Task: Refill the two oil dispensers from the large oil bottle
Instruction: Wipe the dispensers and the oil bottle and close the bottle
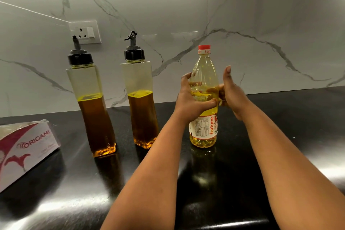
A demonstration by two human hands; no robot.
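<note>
Both forearms enter cut off at the bottom edge and reach across the black desk (242,183) to the large oil bottle (205,73), which stands upright on it with its red cap (204,47) on. The left hand (188,99) wraps its fingers (209,103) around the bottle's middle, covering part of the label; the right hand (234,97) grips the opposite side, thumb raised, its fingers mostly hidden behind the bottle. Left of the bottle stand the near oil dispenser (139,99) and the far-left oil dispenser (92,102), both about half full; beyond them, a tissue box (24,147) is cut off by the left edge.
</note>
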